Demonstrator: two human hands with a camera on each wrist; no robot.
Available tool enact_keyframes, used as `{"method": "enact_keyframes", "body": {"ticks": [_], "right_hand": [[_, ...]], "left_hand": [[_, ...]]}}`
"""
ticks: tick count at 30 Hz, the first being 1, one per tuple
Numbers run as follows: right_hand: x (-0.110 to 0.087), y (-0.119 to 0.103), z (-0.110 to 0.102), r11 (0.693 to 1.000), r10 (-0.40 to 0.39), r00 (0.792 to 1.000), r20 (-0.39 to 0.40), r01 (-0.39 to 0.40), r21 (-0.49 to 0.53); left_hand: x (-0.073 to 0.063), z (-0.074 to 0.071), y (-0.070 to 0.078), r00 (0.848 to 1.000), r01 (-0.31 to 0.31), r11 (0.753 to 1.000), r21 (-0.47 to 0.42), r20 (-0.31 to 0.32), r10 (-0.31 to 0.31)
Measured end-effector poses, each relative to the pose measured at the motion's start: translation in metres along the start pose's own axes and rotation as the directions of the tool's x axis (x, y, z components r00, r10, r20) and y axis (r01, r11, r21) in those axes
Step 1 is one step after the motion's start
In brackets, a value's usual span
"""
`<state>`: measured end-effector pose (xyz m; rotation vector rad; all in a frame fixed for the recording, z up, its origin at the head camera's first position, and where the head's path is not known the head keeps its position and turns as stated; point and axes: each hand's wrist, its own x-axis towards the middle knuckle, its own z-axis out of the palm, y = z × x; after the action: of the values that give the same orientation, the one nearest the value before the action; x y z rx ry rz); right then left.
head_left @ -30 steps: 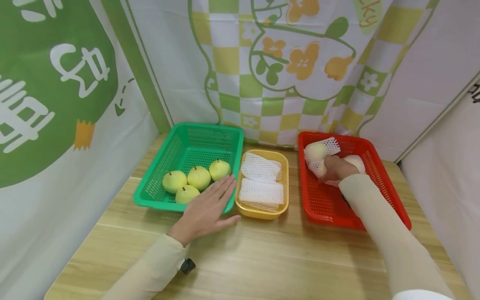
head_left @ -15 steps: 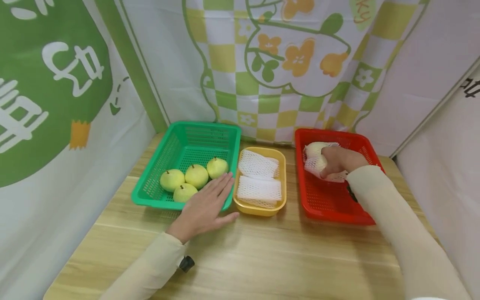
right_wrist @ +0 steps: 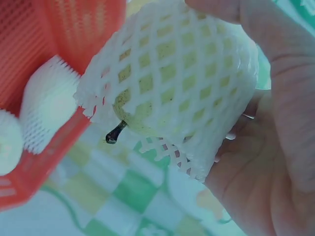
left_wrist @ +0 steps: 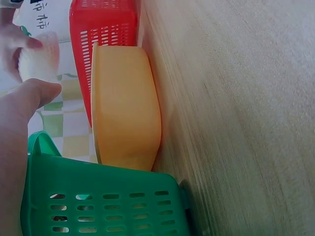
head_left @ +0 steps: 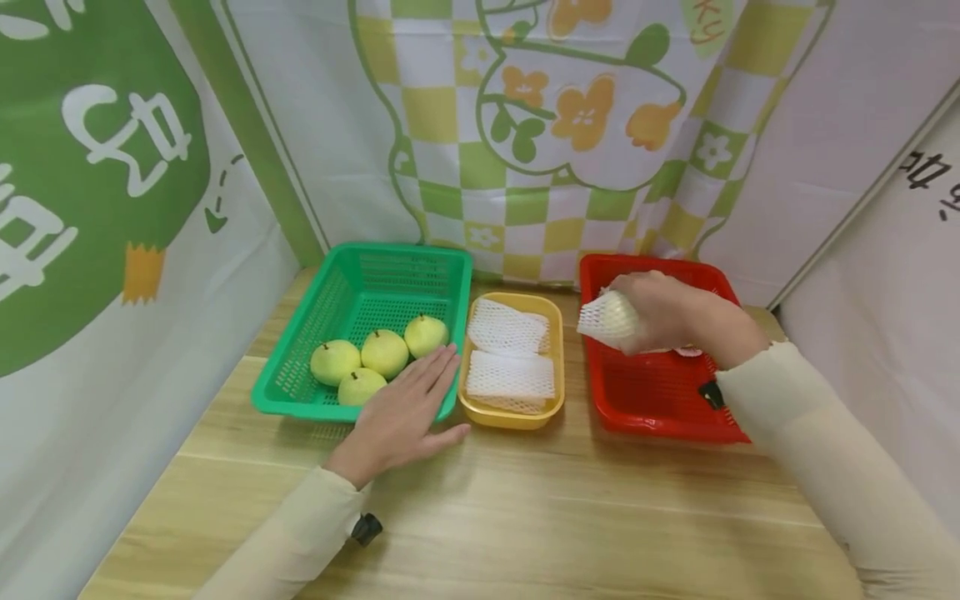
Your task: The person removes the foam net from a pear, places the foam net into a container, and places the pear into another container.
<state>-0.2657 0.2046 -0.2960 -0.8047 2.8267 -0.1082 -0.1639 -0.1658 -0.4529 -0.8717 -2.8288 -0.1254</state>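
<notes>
Right hand (head_left: 663, 312) wrapped round pear (right_wrist: 170, 73) in white net (right_wrist: 209, 64), above red basket (head_left: 645, 429). Left hand (head_left: 401, 417) flat, fingers straight, over green basket's (head_left: 300, 408) edge. Best squeeze softly, so net won't slip.

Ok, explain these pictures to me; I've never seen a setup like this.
There is no machine here, only a person's bare left hand and right hand. The wide picture is taken from the head, looking down; the two closer ones come from the wrists, one each. On the table stand a green basket with four bare pears showing, a yellow tray of white foam nets, and a red basket. The right hand holds a net-wrapped pear above the red basket, where more wrapped fruit lies. The left hand lies over the green basket's near corner.
</notes>
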Motion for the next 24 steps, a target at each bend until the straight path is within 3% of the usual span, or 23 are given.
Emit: {"method": "enact_keyframes", "body": {"ticks": [4, 12, 18, 24], "right_hand": [[-0.013, -0.022, 0.005, 0.999, -0.033, 0.999, -0.017, 0.033, -0.011], [-0.04, -0.062, 0.039, 0.972, -0.234, 0.967, -0.1, 0.234, -0.011], [-0.055, -0.092, 0.063, 0.967, -0.255, 0.966, -0.043, 0.255, -0.011], [-0.055, -0.106, 0.098, 0.956, -0.292, 0.956, -0.003, 0.292, -0.027]], "left_hand": [[0.0, 0.0, 0.0, 1.0, -0.001, 1.0, 0.004, -0.011, 0.001], [0.0, 0.001, 0.001, 1.0, -0.009, 1.0, 0.014, -0.021, 0.009], [0.0, -0.001, 0.002, 0.999, -0.008, 1.0, 0.016, -0.031, 0.008], [0.0, 0.0, 0.002, 1.0, -0.004, 1.0, 0.012, -0.027, 0.004]]}}
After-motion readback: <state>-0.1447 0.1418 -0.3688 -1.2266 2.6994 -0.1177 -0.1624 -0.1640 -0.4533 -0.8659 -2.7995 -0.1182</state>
